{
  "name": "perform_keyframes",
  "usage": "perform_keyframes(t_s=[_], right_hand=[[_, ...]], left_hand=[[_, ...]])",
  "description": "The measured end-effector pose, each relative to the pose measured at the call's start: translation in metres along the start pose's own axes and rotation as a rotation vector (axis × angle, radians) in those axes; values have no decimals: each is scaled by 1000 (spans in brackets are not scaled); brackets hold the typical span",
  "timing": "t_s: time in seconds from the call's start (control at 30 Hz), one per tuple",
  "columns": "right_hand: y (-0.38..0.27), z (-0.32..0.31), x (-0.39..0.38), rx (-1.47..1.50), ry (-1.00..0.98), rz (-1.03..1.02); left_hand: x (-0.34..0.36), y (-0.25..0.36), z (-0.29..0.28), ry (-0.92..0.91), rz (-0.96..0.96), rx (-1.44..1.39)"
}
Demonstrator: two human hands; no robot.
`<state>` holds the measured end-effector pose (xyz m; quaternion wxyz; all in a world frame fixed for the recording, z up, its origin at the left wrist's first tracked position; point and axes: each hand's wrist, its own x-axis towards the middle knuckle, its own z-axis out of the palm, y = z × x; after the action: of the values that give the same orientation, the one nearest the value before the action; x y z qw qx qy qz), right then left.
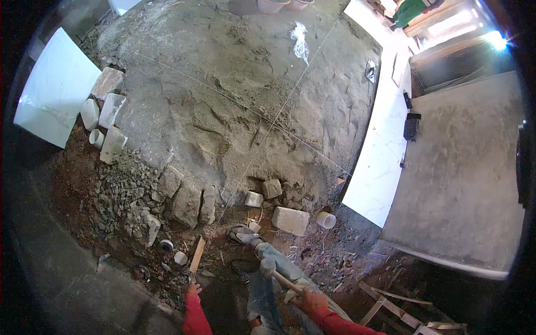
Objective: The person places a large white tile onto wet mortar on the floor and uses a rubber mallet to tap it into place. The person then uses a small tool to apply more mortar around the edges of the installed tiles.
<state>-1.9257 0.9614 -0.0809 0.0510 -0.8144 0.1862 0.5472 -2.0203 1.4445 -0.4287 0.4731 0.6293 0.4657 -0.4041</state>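
My left hand (pixel 194 287), at the lower left in a red sleeve, is closed around the lower end of a short flat piece of wood (pixel 197 253). The wood stands out from the fist over the dirt and rubble. In front of my legs, my right hand (pixel 312 301) grips the wooden handle of a mallet (pixel 287 283). Its rounded grey head points up and left, over my jeans. The mallet and the wood are apart. Beside the wood lie a dark-rimmed pipe end (pixel 166 245) and a pale stone (pixel 180 258).
Taut strings (pixel 272 124) cross above the sandy bed (pixel 223 84). Blocks (pixel 291 221), rubble (pixel 125 195) and a white pipe (pixel 326 220) line its near edge. White slabs stand left (pixel 58 89) and right (pixel 377 167). A wooden frame (pixel 385 304) lies lower right. Another person in green (pixel 409 11) is far right.
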Motion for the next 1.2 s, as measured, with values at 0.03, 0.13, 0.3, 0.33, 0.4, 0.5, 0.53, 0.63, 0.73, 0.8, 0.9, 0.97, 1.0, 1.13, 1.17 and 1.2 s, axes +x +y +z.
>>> perform_keyframes(t_s=[0.03,0.13,0.3,0.33,0.4,0.5,0.53,0.63,0.73,0.8,0.9,0.97,1.0,1.13,1.17,1.2], right_hand=[[5,7,1,-1,0,11],[13,20,4,18,71,19],[0,-2,-2,38,4,27],[-1,-2,-3,37,4,27],[-2,-2,-3,11,25,38],[11,12,0,12,47,-18],[15,20,4,11,47,-16],[17,25,10,33,25,22],[6,5,-3,41,-24,72],[-2,0,-2,10,9,7],[-6,-6,-4,-6,12,15],[-8,-9,-7,8,6,36],[-7,-9,-8,23,0,55],[6,6,-2,7,35,-19],[10,10,-2,0,67,-20],[14,12,-2,-9,99,-20]], left_hand=[[0,1,2,-46,21,75],[-2,7,-1,-161,85,296],[1,2,-7,-54,14,101],[1,2,-7,-88,54,123],[0,4,-9,-155,61,97],[-17,27,-10,-273,-52,-31],[-24,33,-9,-310,-89,-74],[-39,44,-5,-183,-156,-193],[-67,80,13,12,-300,-153],[-41,53,-1,70,-267,-215],[-33,50,-1,110,-243,-265],[-32,49,2,117,-247,-263],[-32,48,4,135,-247,-262],[-15,31,-6,-70,-213,-273],[-15,30,1,-75,-215,-273],[-15,29,12,8,-187,-304]])
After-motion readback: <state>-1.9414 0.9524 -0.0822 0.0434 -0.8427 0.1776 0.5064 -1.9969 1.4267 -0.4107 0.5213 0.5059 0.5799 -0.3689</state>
